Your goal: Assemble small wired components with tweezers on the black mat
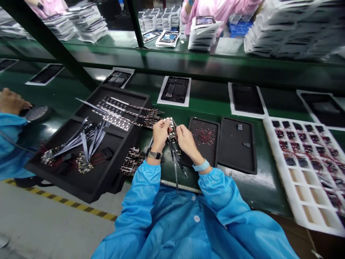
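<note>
Above the green bench, my left hand is closed on small circuit boards with dark flat cables hanging down from them. My right hand pinches at the right edge of the same boards; its fingertips are partly hidden. Just left of my hands, strips of boards with flat cables lie across a black foam tray. Close on the right is a shallow black tray holding small parts with red wires.
Another black tray holds two small parts. A white compartment tray with wired black parts stands at right. Device housings lie on white sheets along the far side. A co-worker's hand is at left; people in pink work beyond stacked housings.
</note>
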### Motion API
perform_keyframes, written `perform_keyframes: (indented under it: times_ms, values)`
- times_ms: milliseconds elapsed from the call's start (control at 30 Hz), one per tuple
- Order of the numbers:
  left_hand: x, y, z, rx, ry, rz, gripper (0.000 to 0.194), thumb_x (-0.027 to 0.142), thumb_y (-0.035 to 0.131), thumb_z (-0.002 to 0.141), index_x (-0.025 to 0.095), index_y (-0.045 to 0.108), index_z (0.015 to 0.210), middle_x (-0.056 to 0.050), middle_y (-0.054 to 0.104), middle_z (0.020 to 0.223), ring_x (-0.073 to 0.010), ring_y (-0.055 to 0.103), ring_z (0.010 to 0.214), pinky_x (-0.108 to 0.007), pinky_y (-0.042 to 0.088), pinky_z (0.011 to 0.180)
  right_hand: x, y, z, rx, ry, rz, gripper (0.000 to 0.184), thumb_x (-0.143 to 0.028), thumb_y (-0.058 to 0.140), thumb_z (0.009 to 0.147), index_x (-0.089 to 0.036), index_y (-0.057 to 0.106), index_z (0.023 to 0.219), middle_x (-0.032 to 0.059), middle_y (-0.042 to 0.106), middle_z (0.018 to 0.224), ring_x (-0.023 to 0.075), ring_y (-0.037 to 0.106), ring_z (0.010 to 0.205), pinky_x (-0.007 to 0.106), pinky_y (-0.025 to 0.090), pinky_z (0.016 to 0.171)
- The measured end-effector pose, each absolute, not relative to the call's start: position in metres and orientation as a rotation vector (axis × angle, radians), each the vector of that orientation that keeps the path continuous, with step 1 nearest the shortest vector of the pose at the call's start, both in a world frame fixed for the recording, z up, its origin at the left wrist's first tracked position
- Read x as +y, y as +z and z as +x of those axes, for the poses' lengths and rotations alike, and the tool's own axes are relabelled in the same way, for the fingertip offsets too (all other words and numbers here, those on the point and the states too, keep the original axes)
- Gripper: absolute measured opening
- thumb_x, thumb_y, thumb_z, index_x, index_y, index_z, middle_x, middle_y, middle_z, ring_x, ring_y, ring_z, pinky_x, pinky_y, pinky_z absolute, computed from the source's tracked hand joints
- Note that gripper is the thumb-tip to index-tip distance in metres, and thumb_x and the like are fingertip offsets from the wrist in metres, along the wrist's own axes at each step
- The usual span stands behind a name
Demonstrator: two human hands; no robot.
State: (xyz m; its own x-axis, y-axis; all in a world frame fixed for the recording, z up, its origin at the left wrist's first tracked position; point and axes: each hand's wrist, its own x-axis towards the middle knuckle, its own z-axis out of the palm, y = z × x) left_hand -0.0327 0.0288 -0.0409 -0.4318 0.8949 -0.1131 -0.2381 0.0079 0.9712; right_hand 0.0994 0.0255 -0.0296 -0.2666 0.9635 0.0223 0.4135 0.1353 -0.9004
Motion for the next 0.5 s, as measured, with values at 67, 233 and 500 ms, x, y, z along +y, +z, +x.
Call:
perform_keyframes:
  times_ms: [67, 233, 500]
  values:
    - [0.0284, -0.0402, -0.0331, 1.337, 1.598, 0.713, 0.037, 0.047, 0.078, 0.086, 0.015, 0.063, 0.073, 0.001, 0.061, 0.059, -0.0083, 0.053, 0.053, -0.019, 0.039, 0.052, 0.0255, -0.0304, 0.0997, -1.774, 1.098, -1.307, 0.031, -0.042, 0.038, 0.107, -0.026, 0.048, 0.083, -0.0014, 0.055, 0.072, 0.0186, 0.055, 0.068, 0.03, 0.037, 0.066]
    - [0.0279, -0.0387, -0.0358, 1.173, 1.543, 0.57, 0.039, 0.049, 0.083, 0.081, 0.017, 0.061, 0.075, 0.003, 0.059, 0.058, -0.0089, 0.052, 0.048, -0.021, 0.042, 0.048, 0.0255, -0.0332, 0.0962, -1.576, 1.39, -1.213, 0.031, -0.052, 0.043, 0.104, -0.026, 0.05, 0.088, -0.0028, 0.056, 0.067, 0.0172, 0.056, 0.06, 0.029, 0.043, 0.059]
    - [0.0301, -0.0426, -0.0373, 1.27, 1.584, 0.643, 0.043, 0.051, 0.084, 0.079, 0.015, 0.062, 0.071, 0.001, 0.061, 0.057, -0.008, 0.055, 0.049, -0.02, 0.043, 0.052, 0.0299, -0.0328, 0.0994, -1.647, 1.276, -1.256, 0.033, -0.046, 0.041, 0.105, -0.025, 0.048, 0.08, -0.0022, 0.056, 0.067, 0.0167, 0.056, 0.062, 0.028, 0.043, 0.06]
